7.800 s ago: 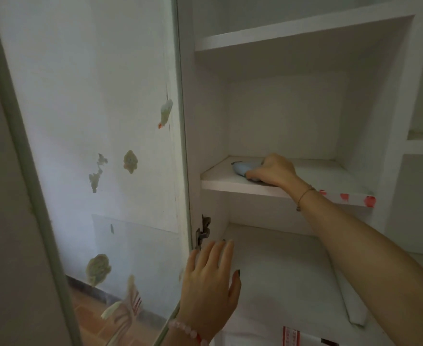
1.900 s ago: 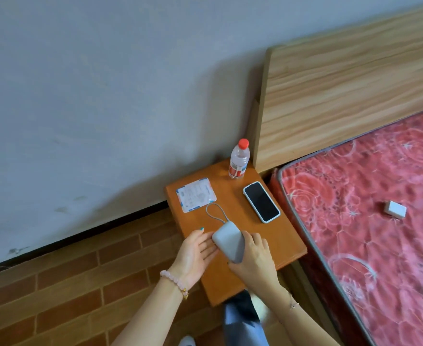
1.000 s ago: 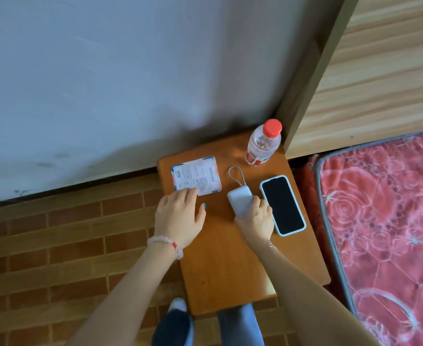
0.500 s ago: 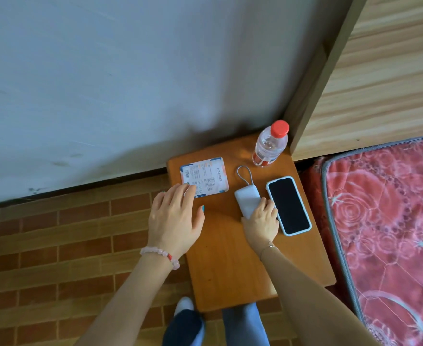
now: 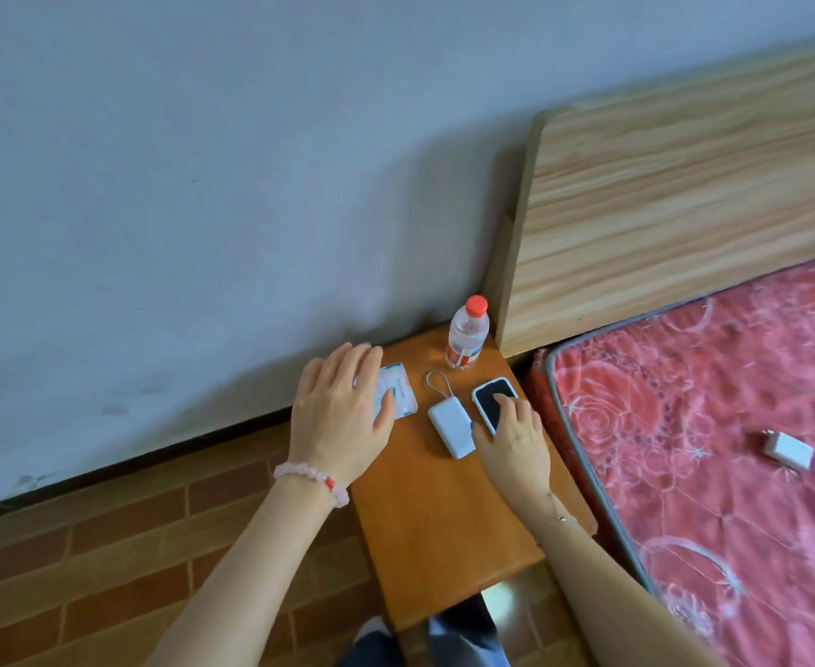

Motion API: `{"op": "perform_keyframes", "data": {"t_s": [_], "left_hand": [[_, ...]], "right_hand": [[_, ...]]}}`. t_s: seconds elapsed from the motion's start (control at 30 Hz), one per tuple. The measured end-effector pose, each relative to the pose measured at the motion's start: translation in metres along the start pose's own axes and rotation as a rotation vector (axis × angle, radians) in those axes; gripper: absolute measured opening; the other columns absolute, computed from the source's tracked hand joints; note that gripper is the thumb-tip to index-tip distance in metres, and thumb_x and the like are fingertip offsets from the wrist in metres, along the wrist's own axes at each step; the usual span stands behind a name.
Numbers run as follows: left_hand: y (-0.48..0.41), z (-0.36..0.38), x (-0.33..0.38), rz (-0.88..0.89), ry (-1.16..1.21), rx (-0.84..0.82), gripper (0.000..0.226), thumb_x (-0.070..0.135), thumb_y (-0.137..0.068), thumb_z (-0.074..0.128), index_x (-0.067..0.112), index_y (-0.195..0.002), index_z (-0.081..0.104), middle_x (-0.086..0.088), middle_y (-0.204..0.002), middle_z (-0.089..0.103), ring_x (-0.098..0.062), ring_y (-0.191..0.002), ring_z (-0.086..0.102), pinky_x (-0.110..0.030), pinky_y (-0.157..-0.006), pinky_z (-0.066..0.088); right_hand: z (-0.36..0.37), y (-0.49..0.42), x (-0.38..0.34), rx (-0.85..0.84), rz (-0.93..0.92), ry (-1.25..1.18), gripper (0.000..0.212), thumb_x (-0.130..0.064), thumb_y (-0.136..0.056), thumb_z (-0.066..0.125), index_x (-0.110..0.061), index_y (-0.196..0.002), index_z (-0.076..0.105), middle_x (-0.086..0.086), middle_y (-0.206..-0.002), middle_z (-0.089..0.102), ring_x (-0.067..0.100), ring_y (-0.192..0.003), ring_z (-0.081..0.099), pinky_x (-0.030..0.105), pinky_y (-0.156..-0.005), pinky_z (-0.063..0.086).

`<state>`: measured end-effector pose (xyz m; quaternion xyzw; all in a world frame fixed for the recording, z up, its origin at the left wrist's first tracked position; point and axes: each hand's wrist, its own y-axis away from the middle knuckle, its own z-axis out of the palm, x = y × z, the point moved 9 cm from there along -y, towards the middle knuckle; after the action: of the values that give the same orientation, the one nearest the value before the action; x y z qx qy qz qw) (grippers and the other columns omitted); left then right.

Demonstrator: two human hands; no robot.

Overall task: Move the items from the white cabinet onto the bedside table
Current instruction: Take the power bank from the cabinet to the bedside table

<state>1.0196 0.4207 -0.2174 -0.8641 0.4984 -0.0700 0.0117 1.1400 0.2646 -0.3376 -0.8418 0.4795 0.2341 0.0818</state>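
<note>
The orange wooden bedside table (image 5: pixel 436 517) stands against the wall. On it lie a white power bank (image 5: pixel 450 426) with a looped cord, a phone (image 5: pixel 492 400) with a pale blue edge, a white and blue packet (image 5: pixel 399 396) and a clear water bottle (image 5: pixel 466 333) with a red cap. My right hand (image 5: pixel 511 438) lies with relaxed fingers over the phone's near end, its thumb beside the power bank. My left hand (image 5: pixel 340 411) hovers flat, fingers spread, over the packet's left part. The white cabinet is out of view.
A wooden headboard (image 5: pixel 684 180) and a red patterned mattress (image 5: pixel 713 426) fill the right side. A small white charger plug (image 5: pixel 788 450) lies on the mattress. Brick-patterned floor (image 5: pixel 83 570) lies to the left, a grey wall behind.
My right hand has let go of the power bank and shifted right onto the phone. My left hand moved up over the packet. The view tilted up and back.
</note>
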Motion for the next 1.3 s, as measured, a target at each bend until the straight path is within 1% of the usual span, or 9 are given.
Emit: {"op": "perform_keyframes", "data": {"t_s": [0.07,0.23,0.4,0.53,0.73,0.93,1.1,1.17,1.3], "left_hand": [[0.006,-0.028,0.007,0.060,0.010,0.048,0.048,0.024,-0.076,0.070,0.002,-0.117,0.060,-0.017,-0.116,0.064,-0.034,-0.107,0.061,-0.048,-0.088,0.051],[0.031,-0.089,0.016,0.161,0.066,0.173,0.046,0.030,-0.083,0.048,0.000,-0.116,0.060,-0.018,-0.114,0.065,-0.036,-0.105,0.062,-0.051,-0.086,0.051],[0.069,-0.129,0.009,0.241,0.098,0.232,0.053,0.035,-0.087,0.035,0.000,-0.118,0.059,-0.019,-0.116,0.064,-0.037,-0.108,0.060,-0.053,-0.086,0.051],[0.098,-0.150,0.002,0.304,0.103,0.269,0.053,0.037,-0.086,0.036,0.002,-0.121,0.056,-0.018,-0.118,0.063,-0.038,-0.111,0.058,-0.054,-0.089,0.049],[0.128,-0.161,0.003,0.407,0.098,0.242,0.057,0.043,-0.084,0.033,0.011,-0.130,0.041,-0.015,-0.128,0.058,-0.036,-0.121,0.052,-0.055,-0.095,0.042],[0.144,-0.184,0.040,0.558,0.133,0.248,0.060,0.045,-0.085,0.034,0.014,-0.136,0.039,-0.011,-0.136,0.052,-0.032,-0.129,0.045,-0.052,-0.102,0.037],[0.160,-0.194,0.092,0.721,0.215,0.243,0.061,0.042,-0.083,0.036,0.012,-0.136,0.041,-0.011,-0.136,0.051,-0.032,-0.130,0.044,-0.054,-0.101,0.038],[0.173,-0.198,0.118,0.810,0.233,0.246,0.061,0.043,-0.083,0.037,0.011,-0.136,0.041,-0.012,-0.136,0.052,-0.032,-0.129,0.044,-0.056,-0.100,0.039],[0.208,-0.206,0.167,0.958,0.302,0.255,0.062,0.045,-0.084,0.039,0.013,-0.138,0.041,-0.010,-0.138,0.050,-0.030,-0.131,0.042,-0.052,-0.105,0.033]], "right_hand": [[-0.036,0.011,-0.015,0.095,-0.035,-0.026,0.045,-0.022,-0.080,0.067,-0.002,-0.118,0.054,0.014,-0.114,0.058,0.033,-0.104,0.055,0.042,-0.086,0.048],[-0.131,0.048,-0.057,0.343,-0.137,-0.077,0.041,-0.021,-0.082,0.064,-0.006,-0.120,0.055,0.009,-0.116,0.059,0.027,-0.108,0.052,0.034,-0.091,0.042],[-0.195,0.103,-0.096,0.518,-0.206,-0.028,0.048,-0.037,-0.085,0.043,-0.007,-0.122,0.053,0.008,-0.120,0.057,0.021,-0.111,0.047,0.028,-0.095,0.037],[-0.210,0.151,-0.113,0.557,-0.207,0.070,0.051,-0.036,-0.087,0.042,-0.006,-0.127,0.049,0.010,-0.127,0.054,0.024,-0.119,0.047,0.036,-0.100,0.040],[-0.218,0.222,-0.109,0.591,-0.057,0.148,0.058,-0.042,-0.088,0.039,-0.009,-0.135,0.042,0.009,-0.138,0.045,0.025,-0.131,0.036,0.044,-0.107,0.035],[-0.238,0.285,-0.093,0.642,0.119,0.176,0.063,-0.049,-0.087,0.033,-0.012,-0.137,0.040,0.006,-0.142,0.042,0.023,-0.134,0.033,0.045,-0.108,0.033],[-0.259,0.329,-0.081,0.707,0.200,0.210,0.062,-0.049,-0.088,0.033,-0.012,-0.137,0.039,0.005,-0.142,0.042,0.021,-0.134,0.031,0.042,-0.109,0.032],[-0.269,0.350,-0.076,0.738,0.238,0.241,0.061,-0.048,-0.088,0.034,-0.011,-0.138,0.039,0.006,-0.141,0.043,0.018,-0.133,0.029,0.037,-0.110,0.028],[-0.293,0.401,-0.067,0.805,0.322,0.254,0.061,-0.048,-0.090,0.033,-0.013,-0.139,0.037,0.004,-0.142,0.042,0.017,-0.134,0.028,0.032,-0.109,0.024]]}}
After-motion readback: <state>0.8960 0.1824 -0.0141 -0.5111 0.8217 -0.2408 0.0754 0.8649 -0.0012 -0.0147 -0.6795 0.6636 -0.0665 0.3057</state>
